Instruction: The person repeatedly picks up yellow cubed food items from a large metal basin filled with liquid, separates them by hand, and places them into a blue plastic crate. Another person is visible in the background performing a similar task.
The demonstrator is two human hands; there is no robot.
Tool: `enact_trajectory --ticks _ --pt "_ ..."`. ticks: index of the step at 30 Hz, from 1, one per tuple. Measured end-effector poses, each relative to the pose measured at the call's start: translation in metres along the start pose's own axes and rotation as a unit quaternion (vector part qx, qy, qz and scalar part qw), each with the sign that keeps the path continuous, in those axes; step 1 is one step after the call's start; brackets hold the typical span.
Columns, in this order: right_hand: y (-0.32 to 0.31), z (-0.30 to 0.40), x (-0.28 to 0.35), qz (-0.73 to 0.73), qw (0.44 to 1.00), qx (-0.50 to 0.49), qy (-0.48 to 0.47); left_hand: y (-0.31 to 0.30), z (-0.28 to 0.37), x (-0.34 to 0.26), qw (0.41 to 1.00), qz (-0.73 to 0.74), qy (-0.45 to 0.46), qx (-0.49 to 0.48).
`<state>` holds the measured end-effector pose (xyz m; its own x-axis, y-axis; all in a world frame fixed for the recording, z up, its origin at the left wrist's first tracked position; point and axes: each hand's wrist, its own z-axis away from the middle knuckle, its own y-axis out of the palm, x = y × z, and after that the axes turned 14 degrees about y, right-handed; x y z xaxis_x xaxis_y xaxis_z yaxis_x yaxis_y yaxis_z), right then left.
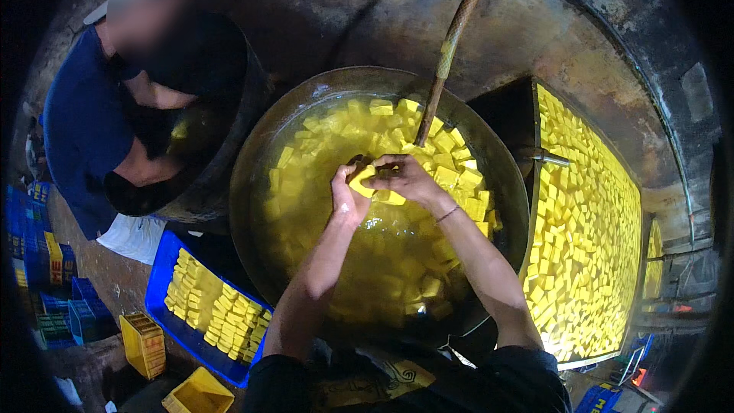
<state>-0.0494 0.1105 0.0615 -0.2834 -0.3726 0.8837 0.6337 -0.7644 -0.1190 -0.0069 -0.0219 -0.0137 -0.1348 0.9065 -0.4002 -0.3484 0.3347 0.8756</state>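
Observation:
Above a wide round metal vat [252, 126], my left hand [351, 190] and my right hand [404, 179] meet around a yellow block [363, 182], which looks like dyed tofu. The left palm cups it from the left, and the right fingers hold its right side. Just below the right fingers lies another yellow block [390, 198]; whether that hand touches it I cannot tell. Many similar blocks [470, 178] fill the cloudy yellow liquid in the vat. Behind my right hand, a brown hose or pole [453, 40] slants down into the vat.
A large rectangular tank of yellow blocks [573, 229] stands at the right. At the lower left, a blue tray [157, 287] holds rows of blocks, near yellow crates [143, 344]. On the left a person [86, 109] in dark blue reaches into a dark drum [221, 166].

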Motion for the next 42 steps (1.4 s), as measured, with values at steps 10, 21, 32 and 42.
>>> enact_trajectory --ticks 10,21,32,42 --pt "0.052 -0.013 0.001 0.277 0.929 -0.214 -0.12 0.01 0.017 0.004 0.978 0.154 0.068 -0.125" --pt "-0.004 -0.15 -0.049 0.711 0.679 -0.175 -0.047 -0.005 0.011 -0.112 0.973 0.113 0.193 -0.057" --pt "-0.055 -0.149 -0.03 0.533 0.821 -0.102 -0.18 0.016 0.058 -0.16 0.944 0.259 0.204 -0.001" --pt "0.048 -0.118 -0.049 0.7 0.69 0.183 0.013 0.014 0.09 -0.18 0.945 0.223 0.215 0.106"
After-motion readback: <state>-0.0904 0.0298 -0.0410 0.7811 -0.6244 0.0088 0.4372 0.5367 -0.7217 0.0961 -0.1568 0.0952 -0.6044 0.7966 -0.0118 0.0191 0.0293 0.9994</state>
